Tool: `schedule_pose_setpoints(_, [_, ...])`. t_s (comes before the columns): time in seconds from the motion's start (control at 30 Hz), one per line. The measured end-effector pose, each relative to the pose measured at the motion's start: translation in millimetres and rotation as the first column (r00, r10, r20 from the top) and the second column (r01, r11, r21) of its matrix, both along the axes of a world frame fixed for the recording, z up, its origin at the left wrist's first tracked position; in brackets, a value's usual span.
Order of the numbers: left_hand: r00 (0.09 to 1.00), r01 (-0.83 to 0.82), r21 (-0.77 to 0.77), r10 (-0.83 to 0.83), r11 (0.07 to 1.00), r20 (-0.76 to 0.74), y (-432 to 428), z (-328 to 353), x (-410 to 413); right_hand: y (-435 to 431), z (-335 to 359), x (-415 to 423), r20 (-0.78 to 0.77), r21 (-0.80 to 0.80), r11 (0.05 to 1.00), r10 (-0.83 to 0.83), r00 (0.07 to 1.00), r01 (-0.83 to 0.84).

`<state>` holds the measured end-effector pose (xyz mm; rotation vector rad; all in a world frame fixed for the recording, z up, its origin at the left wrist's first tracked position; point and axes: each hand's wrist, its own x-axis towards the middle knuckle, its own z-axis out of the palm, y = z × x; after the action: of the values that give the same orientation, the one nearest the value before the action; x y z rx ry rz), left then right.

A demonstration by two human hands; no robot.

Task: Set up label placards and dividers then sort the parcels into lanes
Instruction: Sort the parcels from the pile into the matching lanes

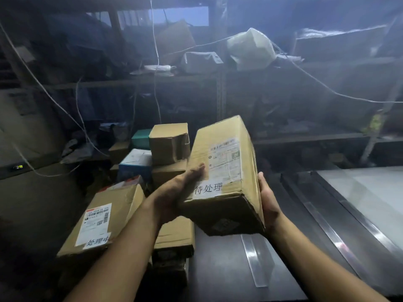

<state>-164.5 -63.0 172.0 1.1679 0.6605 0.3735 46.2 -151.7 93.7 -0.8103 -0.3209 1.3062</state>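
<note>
Seemingly light and stiff, the box (225, 164) sits over the counter's (218, 271) left edge, between your flat left hand (174, 194) and right hand (269, 203), fingers hidden.

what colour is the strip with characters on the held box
The strip is white with black characters, on the brown cardboard box. Head view shows it best.

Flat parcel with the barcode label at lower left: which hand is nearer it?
Left. The left hand presses the left face of the held box, just right of the flat parcel; the right hand is on the box's opposite side, farther off.
</note>
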Motion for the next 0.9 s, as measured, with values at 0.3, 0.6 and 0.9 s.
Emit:
schedule_pose_setpoints(0.3, [0.982, -0.171, -0.078, 0.177, 0.982, 0.065, 8.2, -15.4, -17.6, 19.0, 18.8, -3.1, 0.875, -0.054, 0.885, -0.181, 0.449, 0.462])
schedule_pose_setpoints(0.6, [0.970, -0.227, 0.213, 0.241, 0.950, -0.042, 14.5, -14.1, -21.6, 29.8, 57.3, -6.4, 0.760, -0.278, 0.961, 0.218, 0.612, 0.003])
schedule_pose_setpoints(0.9, [0.986, -0.125, 0.174, 0.142, 0.977, -0.089, 34.4, -21.5, -11.8, 39.3, 54.9, 12.7, 0.704, -0.289, 0.957, 0.233, 0.671, -0.028])
